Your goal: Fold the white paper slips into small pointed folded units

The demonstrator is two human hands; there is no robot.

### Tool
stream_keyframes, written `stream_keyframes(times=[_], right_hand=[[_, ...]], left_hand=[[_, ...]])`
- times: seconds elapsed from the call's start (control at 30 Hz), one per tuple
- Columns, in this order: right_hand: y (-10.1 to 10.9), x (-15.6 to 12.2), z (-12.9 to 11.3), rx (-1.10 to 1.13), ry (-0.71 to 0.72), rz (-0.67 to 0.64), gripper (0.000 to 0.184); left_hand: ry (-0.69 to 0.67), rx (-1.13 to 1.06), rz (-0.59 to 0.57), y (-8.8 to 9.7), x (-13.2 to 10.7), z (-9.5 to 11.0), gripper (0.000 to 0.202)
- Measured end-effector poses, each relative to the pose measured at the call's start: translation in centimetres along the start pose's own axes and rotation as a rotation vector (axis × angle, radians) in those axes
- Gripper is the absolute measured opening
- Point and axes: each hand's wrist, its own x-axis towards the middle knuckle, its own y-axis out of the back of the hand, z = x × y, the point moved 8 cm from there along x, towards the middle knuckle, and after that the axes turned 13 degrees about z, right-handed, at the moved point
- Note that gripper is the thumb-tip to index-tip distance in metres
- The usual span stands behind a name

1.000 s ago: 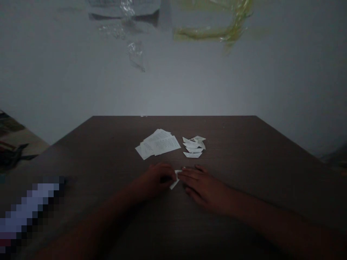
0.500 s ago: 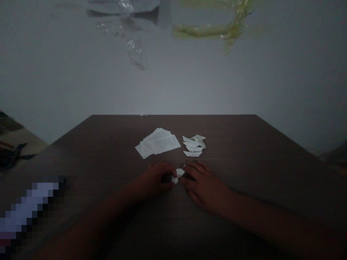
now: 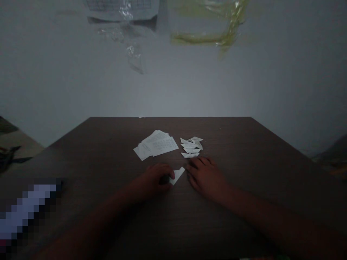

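A small folded white paper piece [image 3: 177, 176] lies on the dark wooden table [image 3: 244, 151] between my hands. My left hand [image 3: 154, 178] is curled, its fingertips pinching the paper's left end. My right hand [image 3: 204, 177] rests flat on the table just right of the paper, fingers stretched out and apart, touching or nearly touching its right tip. Behind the hands lie a loose stack of printed paper slips [image 3: 155, 145] and a little pile of folded paper pieces [image 3: 190, 147].
The table's far edge meets a plain grey wall [image 3: 244, 83]. Clear plastic sheets [image 3: 130, 21] and a yellowish plastic bag [image 3: 208, 25] hang on the wall above. A blurred-out object [image 3: 27, 213] lies at the table's left front.
My right hand has slid a little to the right and back, off the paper. The folded piece now shows more fully between my hands, still pinched by my left hand.
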Motion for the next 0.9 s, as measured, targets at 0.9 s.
stream_keyframes(times=[0.9], right_hand=[[-1.6,-0.7,0.6,0.540,0.058,0.121,0.022]], left_hand=[[-0.138,-0.010,0.063,-0.3,-1.0,1.1,0.040]])
